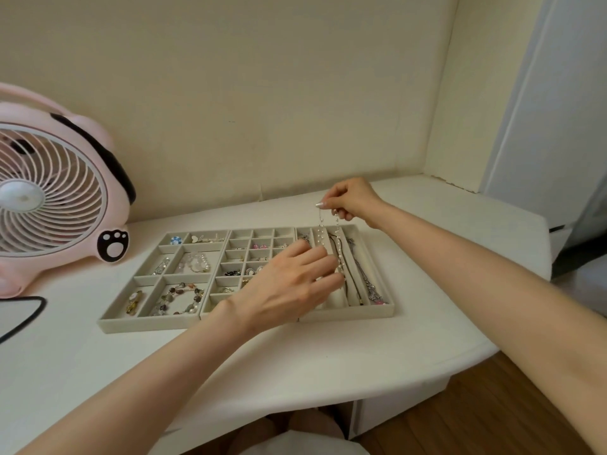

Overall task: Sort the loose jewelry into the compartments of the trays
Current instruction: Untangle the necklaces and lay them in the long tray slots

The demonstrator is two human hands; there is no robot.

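Three grey trays lie side by side on the white table: a left tray (108, 323) with bracelets and brooches, a middle tray (230, 232) of small squares with earrings, and a right tray (391, 310) of long slots with necklaces. My right hand (351, 200) pinches the top of a pearl necklace (321, 233) above the right tray's far end, so that it hangs down into a long slot. Over the same tray, my left hand (289, 284) has its fingers spread and touches the necklace's lower part near the slot.
A pink fan (49, 195) with a paw print stands at the left of the table (295, 366). A black-edged object (19, 315) pokes in at the left border. Walls close the back and right; wooden floor shows at the lower right.
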